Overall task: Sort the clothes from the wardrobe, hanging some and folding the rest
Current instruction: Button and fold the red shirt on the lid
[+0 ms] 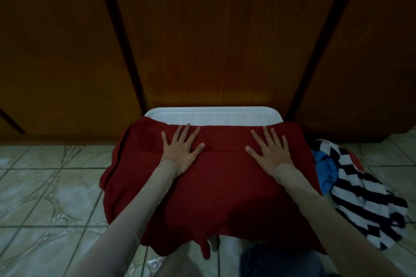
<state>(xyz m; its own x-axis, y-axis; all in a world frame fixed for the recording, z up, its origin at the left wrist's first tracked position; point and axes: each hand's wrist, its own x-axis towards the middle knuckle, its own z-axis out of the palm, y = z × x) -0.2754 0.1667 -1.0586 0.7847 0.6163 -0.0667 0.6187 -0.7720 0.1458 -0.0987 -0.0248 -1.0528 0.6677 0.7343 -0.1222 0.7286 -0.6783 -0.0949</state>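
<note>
Both hands (182, 148) flat on red garment (216, 186)

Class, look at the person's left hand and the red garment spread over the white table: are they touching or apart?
Touching. In the head view the left hand lies flat, fingers spread, pressed onto the red garment, with no gap showing under the palm.

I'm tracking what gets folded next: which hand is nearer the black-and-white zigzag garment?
Right. The right hand presses flat on the red garment near its zigzag-side edge; the left hand presses on its far side from the zigzag garment.
</note>
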